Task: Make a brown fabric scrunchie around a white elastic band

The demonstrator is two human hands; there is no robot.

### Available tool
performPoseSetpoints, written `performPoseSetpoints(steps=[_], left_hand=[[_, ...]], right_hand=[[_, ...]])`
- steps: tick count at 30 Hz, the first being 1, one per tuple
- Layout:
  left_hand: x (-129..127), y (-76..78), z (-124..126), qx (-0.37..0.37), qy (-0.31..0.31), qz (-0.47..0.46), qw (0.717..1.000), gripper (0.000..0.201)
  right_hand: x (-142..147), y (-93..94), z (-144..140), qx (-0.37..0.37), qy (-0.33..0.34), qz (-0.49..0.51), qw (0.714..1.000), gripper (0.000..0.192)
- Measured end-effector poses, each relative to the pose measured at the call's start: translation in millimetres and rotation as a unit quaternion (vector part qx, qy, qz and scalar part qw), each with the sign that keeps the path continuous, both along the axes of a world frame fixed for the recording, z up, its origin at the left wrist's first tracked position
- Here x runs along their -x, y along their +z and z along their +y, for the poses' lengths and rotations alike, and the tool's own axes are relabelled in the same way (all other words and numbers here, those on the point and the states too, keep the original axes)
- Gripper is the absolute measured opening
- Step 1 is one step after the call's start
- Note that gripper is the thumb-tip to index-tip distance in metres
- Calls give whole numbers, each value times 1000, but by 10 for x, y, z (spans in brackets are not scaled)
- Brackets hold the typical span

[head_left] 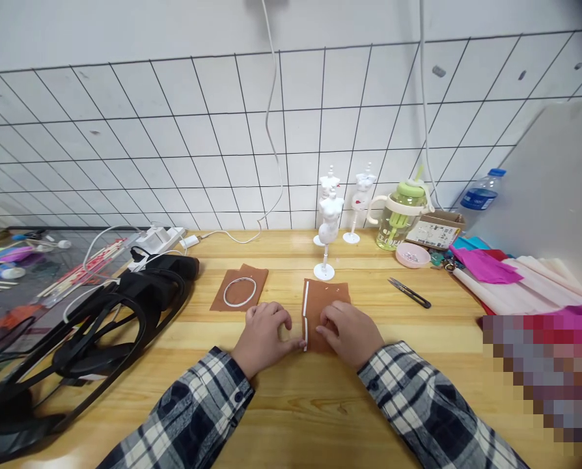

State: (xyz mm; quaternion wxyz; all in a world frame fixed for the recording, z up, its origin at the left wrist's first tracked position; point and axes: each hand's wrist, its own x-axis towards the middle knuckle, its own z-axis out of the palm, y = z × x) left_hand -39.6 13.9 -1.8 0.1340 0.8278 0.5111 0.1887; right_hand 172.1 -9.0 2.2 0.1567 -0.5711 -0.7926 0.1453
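A brown piece of cloth (327,296) lies flat on the wooden table in front of me. Narrow white strips (305,298) run along its left edge, one above the other with a slight break. My left hand (266,332) is beside that edge, thumb tip at the lower strip's bottom end, the other fingers curled and apart from the thumb. On the cloth's right part rests my right hand (352,331), fingers bent, with a small gap between thumb and forefinger. A second brown cloth (217,301) with a white ring (239,292) on it lies farther left.
White mini mannequins (331,221) stand behind the cloth. Thread snips (411,293), a pink dish (413,255), a green-lidded jug (398,218) and a fabric pile (510,277) are on the right. A black strapped device (125,319) and a power strip (159,240) occupy the left.
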Motion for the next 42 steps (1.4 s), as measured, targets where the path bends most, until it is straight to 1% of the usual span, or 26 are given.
performPoseSetpoints(steps=[3,5,7,9,11,13,15,16,19,20,21,22,24,25,26,27,28,29,31,32,33,34,37,38,39,42], left_hand=[[-40,12,-45,-5,3,22,1000,32],[-42,18,-57,-5,10,27,1000,29],[-21,20,-58,3,3,24,1000,28],[12,16,-51,20,-14,14,1000,28],[47,8,-42,40,-34,4,999,28],[72,-2,-31,56,-51,-1,997,30],[86,-10,-22,67,-63,-2,996,34],[90,-13,-18,70,-67,-3,995,36],[96,-17,-9,75,-71,-5,995,37],[98,-15,-7,75,-73,-5,994,37],[100,-13,-6,75,-75,-5,994,37],[101,-10,-6,75,-78,-5,994,37],[105,-5,-8,75,-84,-4,994,36],[106,-5,-9,76,-86,-3,993,37],[107,-8,-11,75,-86,-3,993,37],[108,-13,-12,75,-84,-3,994,37],[108,-19,-13,75,-82,-3,994,37],[109,-28,-13,74,-81,-5,994,37],[109,-42,-12,73,-80,-7,994,38],[109,-45,-11,73,-82,-9,994,38],[109,-44,-12,75,-85,-10,994,38],[108,-38,-13,78,-90,-10,993,39],[107,13,-28,100,-118,-8,988,37],[108,37,-35,109,-134,-8,985,37],[109,60,-40,119,-153,-8,981,37],[114,103,-38,138,-198,-16,970,33]], right_hand=[[103,-6,-60,42,68,-25,996,10],[144,-26,-89,53,88,-14,995,11],[127,-41,-85,60,77,2,995,9],[45,-46,-43,66,42,10,997,12],[-70,-52,23,41,11,9,999,12],[-184,-71,93,0,18,-6,1000,23],[-277,-103,153,-25,19,-45,999,34],[-315,-119,178,-32,-2,-68,997,37],[-382,-141,221,-57,-137,-107,983,45],[-382,-139,223,-69,-170,-106,977,46],[-368,-134,217,-79,-176,-101,976,46],[-341,-131,205,-84,-148,-96,981,45],[-267,-139,169,-75,-18,-93,993,42],[-235,-154,151,-61,48,-95,992,42],[-216,-176,137,-44,88,-97,990,45],[-216,-202,130,-28,93,-100,990,49],[-235,-229,130,-15,66,-105,992,53],[-270,-254,138,-6,17,-113,993,56],[-354,-286,167,2,-107,-132,985,57],[-383,-293,181,0,-155,-138,978,57],[-392,-293,190,-5,-176,-139,974,56],[-379,-288,193,-12,-166,-136,977,55],[-241,-253,171,-31,-45,-107,993,55],[-189,-237,162,-34,-35,-99,994,54],[-149,-220,155,-36,-49,-93,994,51],[-132,-174,156,-27,-124,-77,989,44]])
